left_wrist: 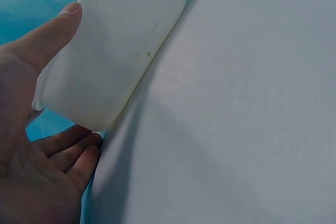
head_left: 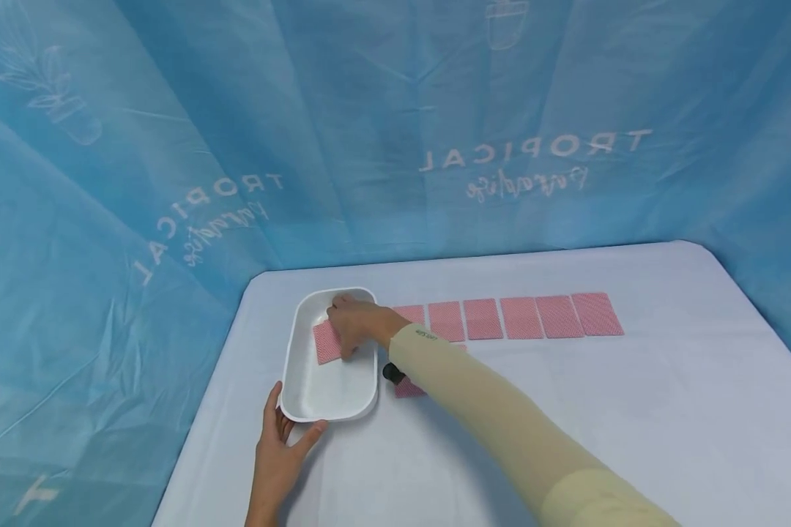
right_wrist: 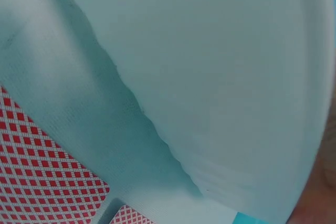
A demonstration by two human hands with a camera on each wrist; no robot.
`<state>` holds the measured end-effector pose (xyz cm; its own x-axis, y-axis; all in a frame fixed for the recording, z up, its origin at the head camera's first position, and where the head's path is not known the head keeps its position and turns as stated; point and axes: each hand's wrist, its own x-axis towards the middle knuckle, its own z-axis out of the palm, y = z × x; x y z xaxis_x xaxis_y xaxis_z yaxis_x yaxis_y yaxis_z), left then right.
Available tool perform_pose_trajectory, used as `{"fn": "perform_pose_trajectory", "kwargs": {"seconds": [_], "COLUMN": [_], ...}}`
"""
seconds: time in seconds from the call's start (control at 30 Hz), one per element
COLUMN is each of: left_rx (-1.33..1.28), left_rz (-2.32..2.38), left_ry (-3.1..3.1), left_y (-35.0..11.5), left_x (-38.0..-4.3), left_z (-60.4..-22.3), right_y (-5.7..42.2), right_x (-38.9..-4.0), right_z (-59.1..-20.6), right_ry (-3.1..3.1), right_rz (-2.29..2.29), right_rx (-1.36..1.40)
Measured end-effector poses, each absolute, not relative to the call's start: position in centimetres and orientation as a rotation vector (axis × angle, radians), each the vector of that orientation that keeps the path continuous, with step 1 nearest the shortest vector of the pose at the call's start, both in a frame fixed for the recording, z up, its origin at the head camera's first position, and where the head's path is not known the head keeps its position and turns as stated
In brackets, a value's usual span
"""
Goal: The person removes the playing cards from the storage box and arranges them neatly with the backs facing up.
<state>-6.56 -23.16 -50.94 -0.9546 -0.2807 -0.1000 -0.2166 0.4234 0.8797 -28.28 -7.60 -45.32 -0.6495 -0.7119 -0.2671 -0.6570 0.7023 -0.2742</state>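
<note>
A white plastic tub (head_left: 329,391) stands at the left of the table. My left hand (head_left: 280,457) grips its near left corner, thumb at the near rim and fingers along the left side; the left wrist view shows the thumb against the tub's wall. Inside the tub is a playing card (head_left: 326,342) with a red-checked back. My right hand (head_left: 356,322) reaches over the tub's right rim and holds this card, fingers at its far edge and thumb at its near edge. The right hand covers part of the card. In the right wrist view, the tub's outer wall hides most of that hand.
Right of the tub, several face-down playing cards (head_left: 521,318) lie in a row. Nearer, another red-backed card (head_left: 409,388) is partly hidden under the right forearm (head_left: 474,395) and a small black device (head_left: 392,373). Blue printed curtains (head_left: 369,146) hang behind and left of the white table (head_left: 633,410).
</note>
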Motion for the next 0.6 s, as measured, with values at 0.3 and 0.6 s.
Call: {"fn": "perform_pose_trajectory", "kwargs": {"seconds": [0.3, 0.6], "left_rx": [0.483, 0.477], "left_rz": [-1.603, -1.591], "left_ry": [-2.620, -2.606], "left_y": [-23.02, -23.21], "left_x": [-6.26, -6.68], "left_z": [-51.21, -51.22], "right_y": [-7.32, -7.36], "right_x": [-28.21, -28.41], "right_z": [-45.92, -45.54], "right_ry": [2.543, 2.537], "right_rz": [-0.249, -0.272], "right_rx": [-1.054, -1.069]}}
